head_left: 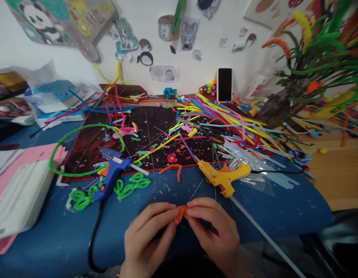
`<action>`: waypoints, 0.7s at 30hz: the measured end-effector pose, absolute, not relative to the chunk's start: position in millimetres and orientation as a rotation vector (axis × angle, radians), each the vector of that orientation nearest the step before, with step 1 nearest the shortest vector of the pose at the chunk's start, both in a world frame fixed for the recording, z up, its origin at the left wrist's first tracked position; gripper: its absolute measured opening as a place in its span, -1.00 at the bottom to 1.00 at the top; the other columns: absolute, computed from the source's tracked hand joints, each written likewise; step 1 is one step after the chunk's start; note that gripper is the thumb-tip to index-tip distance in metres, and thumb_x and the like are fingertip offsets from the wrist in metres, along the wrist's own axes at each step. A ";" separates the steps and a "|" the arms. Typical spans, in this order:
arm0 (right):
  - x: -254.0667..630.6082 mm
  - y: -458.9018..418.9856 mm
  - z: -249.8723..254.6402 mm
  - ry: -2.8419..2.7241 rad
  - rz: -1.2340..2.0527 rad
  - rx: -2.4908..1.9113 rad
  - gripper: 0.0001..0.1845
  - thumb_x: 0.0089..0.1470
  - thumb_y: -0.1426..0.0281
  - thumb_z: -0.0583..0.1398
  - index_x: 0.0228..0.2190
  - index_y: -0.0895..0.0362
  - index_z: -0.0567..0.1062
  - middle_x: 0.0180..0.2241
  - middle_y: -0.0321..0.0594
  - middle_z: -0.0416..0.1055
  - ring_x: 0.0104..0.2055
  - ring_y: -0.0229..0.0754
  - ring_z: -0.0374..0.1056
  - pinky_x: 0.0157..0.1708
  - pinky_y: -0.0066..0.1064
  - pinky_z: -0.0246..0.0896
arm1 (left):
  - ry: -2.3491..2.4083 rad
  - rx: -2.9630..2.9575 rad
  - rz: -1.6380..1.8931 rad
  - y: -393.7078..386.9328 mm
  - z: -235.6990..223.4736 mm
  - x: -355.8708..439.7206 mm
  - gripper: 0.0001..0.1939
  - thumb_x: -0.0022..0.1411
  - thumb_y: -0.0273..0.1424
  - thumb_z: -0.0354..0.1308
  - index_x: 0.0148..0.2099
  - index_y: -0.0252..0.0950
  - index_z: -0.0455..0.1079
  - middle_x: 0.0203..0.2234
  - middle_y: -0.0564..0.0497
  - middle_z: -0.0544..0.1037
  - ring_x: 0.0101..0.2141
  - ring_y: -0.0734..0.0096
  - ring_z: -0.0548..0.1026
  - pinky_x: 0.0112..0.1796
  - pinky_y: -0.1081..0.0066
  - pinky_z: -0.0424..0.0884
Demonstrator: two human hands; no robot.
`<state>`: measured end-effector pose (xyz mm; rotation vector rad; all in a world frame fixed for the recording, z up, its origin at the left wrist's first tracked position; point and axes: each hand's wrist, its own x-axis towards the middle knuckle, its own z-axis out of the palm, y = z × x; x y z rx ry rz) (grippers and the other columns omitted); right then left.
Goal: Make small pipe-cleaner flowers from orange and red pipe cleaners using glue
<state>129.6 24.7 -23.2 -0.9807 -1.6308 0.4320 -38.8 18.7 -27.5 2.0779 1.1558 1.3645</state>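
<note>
Both my hands meet at the near edge of the blue table cover. My left hand and my right hand pinch a small orange pipe cleaner piece between their fingertips, fingers closed on it. Just beyond them lies a yellow glue gun to the right and a blue glue gun to the left. A bent orange pipe cleaner lies between the two guns.
A dark cutting mat carries scraps and a green pipe cleaner loop. Green leaf shapes lie near the blue gun. A heap of coloured pipe cleaners, a phone and a pipe cleaner bouquet stand behind.
</note>
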 end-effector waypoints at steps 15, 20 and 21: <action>137.6 9.7 -26.3 -1.738 0.236 -0.848 -0.89 0.25 0.46 0.11 -0.29 0.16 0.45 -0.35 -0.21 0.51 -0.29 -0.27 0.48 -0.26 -0.45 0.49 | 0.885 2.271 1.532 19.8 -19.5 -47.3 -0.90 0.27 -0.50 0.15 -0.22 -0.33 0.51 -0.37 0.00 0.67 -0.26 0.29 0.64 -0.28 0.37 0.64; 129.1 -3.6 -36.3 -1.623 0.291 -0.940 -0.82 0.27 0.47 0.06 -0.21 0.10 0.47 -0.34 -0.24 0.55 -0.26 -0.21 0.50 -0.25 -0.37 0.51 | 0.915 2.266 1.506 19.1 -22.2 -46.7 -0.86 0.31 -0.43 0.12 -0.21 -0.29 0.52 -0.38 0.01 0.66 -0.26 0.30 0.64 -0.28 0.35 0.64; 129.3 -4.8 -37.4 -1.619 0.293 -0.935 -0.81 0.28 0.46 0.06 -0.19 0.10 0.47 -0.35 -0.24 0.56 -0.27 -0.20 0.51 -0.26 -0.35 0.51 | 0.909 2.265 1.504 17.9 -24.6 -47.2 -0.86 0.31 -0.42 0.12 -0.20 -0.28 0.52 -0.38 0.02 0.66 -0.26 0.30 0.63 -0.28 0.34 0.64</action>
